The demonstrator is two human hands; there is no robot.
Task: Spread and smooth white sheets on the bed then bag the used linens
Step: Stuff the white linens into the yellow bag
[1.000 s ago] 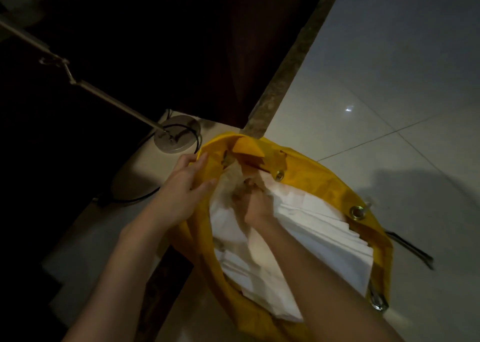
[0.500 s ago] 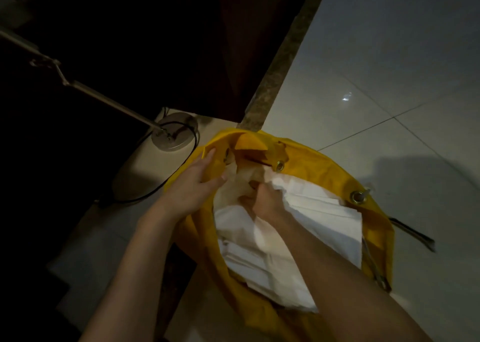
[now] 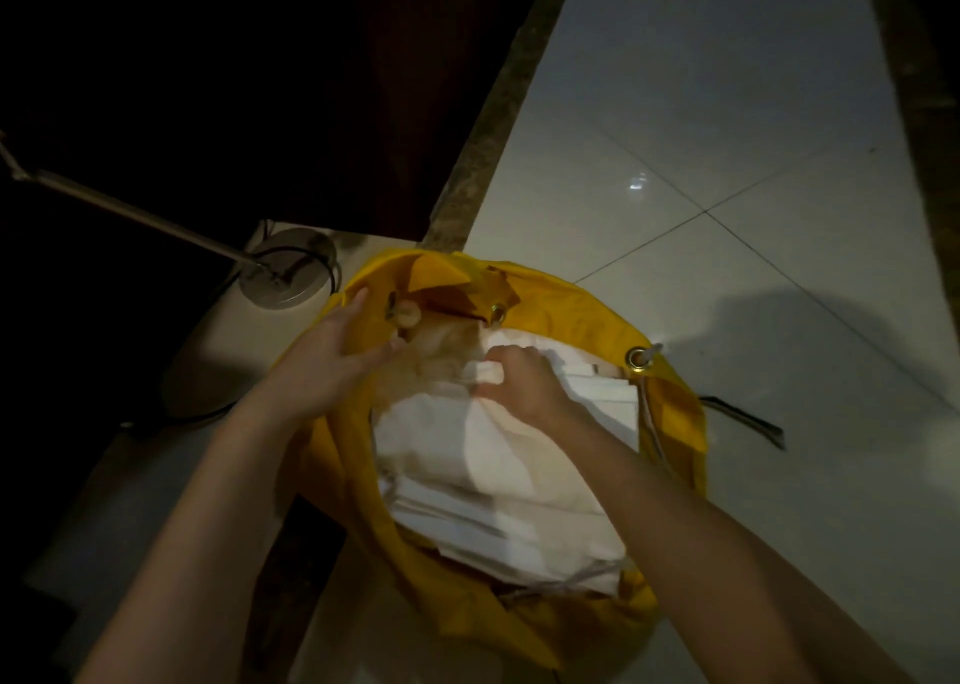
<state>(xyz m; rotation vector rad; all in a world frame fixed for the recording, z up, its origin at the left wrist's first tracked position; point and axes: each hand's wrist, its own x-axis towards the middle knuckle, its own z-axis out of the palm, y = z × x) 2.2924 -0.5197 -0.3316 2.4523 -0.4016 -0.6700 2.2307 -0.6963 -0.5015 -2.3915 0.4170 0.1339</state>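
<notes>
Fingers (image 3: 496, 374) of the right hand (image 3: 519, 387) are curling down over a bunched fold of the white linens (image 3: 493, 470), gripping the cloth near the far side of the bag's mouth. Across the opening, the left hand (image 3: 327, 366) is lying against the near-left rim of the yellow bag (image 3: 675, 413), its fingers fairly straight and spread along the fabric edge, fingertips reaching in toward the linens; whether the thumb is pinching the rim from behind cannot be told. The linens are sitting inside the bag as a thick stack of folded white layers, filling most of the opening and showing their stacked edges toward the right and the near side. The bag is standing on the pale tiled floor (image 3: 727, 137), its rim slumping open. Two metal eyelets are showing on the rim: one eyelet (image 3: 500, 313) at the far fold and another (image 3: 638, 358) at the right, with a light cord hanging down inside the bag below it. A dark strap (image 3: 743, 415) is trailing on the tiles to the right of the bag. To the left, a round lamp base (image 3: 285, 275) with a slanted metal pole and a black cable is resting on a pale surface just beside the bag. No writing, label or brand is legible anywhere in the dim view
</notes>
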